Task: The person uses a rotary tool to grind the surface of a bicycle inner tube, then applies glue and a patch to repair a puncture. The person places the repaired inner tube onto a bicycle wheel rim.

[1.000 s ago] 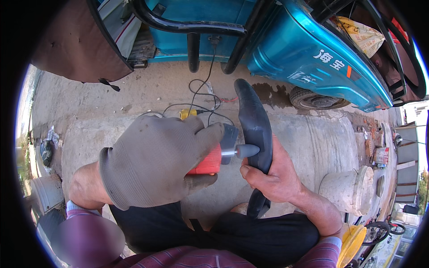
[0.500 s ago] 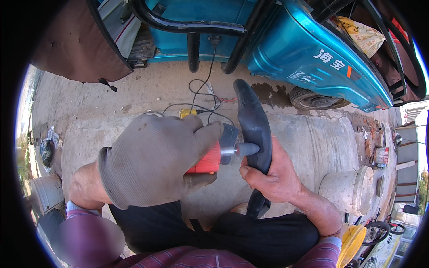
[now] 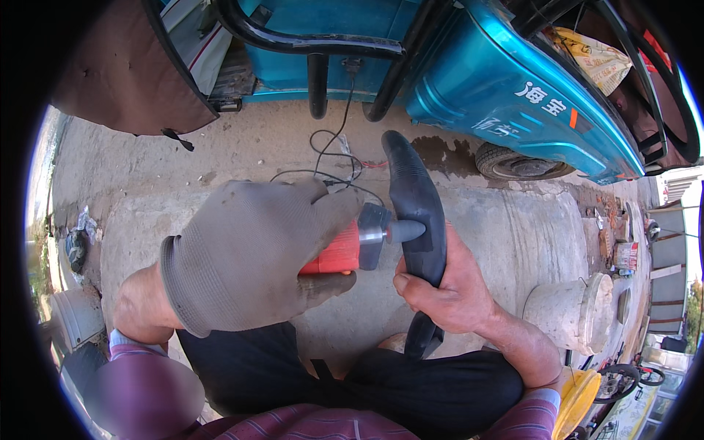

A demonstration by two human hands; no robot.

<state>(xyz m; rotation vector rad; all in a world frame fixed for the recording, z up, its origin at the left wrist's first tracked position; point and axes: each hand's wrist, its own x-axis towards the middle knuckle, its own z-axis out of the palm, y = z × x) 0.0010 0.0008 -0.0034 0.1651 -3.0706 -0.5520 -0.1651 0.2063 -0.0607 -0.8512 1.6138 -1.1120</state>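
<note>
My left hand [image 3: 235,257], in a grey knitted glove, is closed around the red body of a handheld power grinder [image 3: 334,253]. From the tool's metal collar sticks a grey cone-shaped grinding bit [image 3: 403,232], its tip against the side of a long black curved piece [image 3: 419,187]. A dark flat part [image 3: 372,253] sits around the collar. My bare right hand [image 3: 458,290] grips the curved piece from the right, thumb across its front. That piece stands roughly upright in view, its lower end near my knees; its exact kind is unclear.
Ahead stands a blue three-wheeled vehicle [image 3: 506,95] with black tubular bars [image 3: 315,44]. A black cable [image 3: 345,110] runs over the concrete floor [image 3: 183,165]. At right are a whitish bucket [image 3: 565,312] and a yellow bucket [image 3: 576,403]; another white bucket [image 3: 77,315] is at left.
My left hand and the grinder have shifted slightly, with the bit a little higher on the black piece. The yellow connector on the cable is now hidden behind the glove. My right hand stays put.
</note>
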